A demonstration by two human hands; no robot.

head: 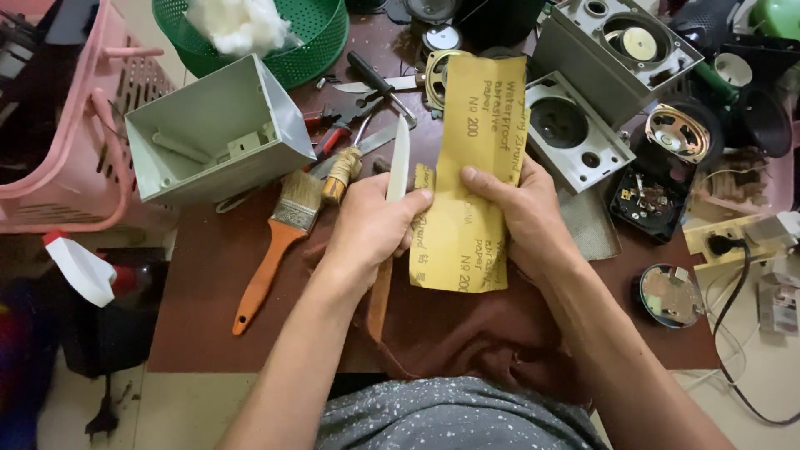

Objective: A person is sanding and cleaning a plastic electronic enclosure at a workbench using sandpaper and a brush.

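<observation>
My left hand (pixel 375 225) grips a long knife (pixel 401 158) whose pale blade points up and away, with its brown handle hanging below the fist. The thumb also pinches the left edge of a yellow sandpaper sheet (pixel 471 167). My right hand (pixel 517 204) holds the same sheet from the right side, thumb on its back face. The sheet stands upright over a dark brown table (pixel 208 317), its printed back toward me.
A paintbrush with an orange handle (pixel 279 242) lies left of the hands. An open grey speaker box (pixel 212 133), a green basket (pixel 283 33), a pink basket (pixel 75 142), pliers and screwdrivers (pixel 358 100) sit behind. Speaker housings (pixel 583 125) and loose drivers (pixel 677 132) crowd the right.
</observation>
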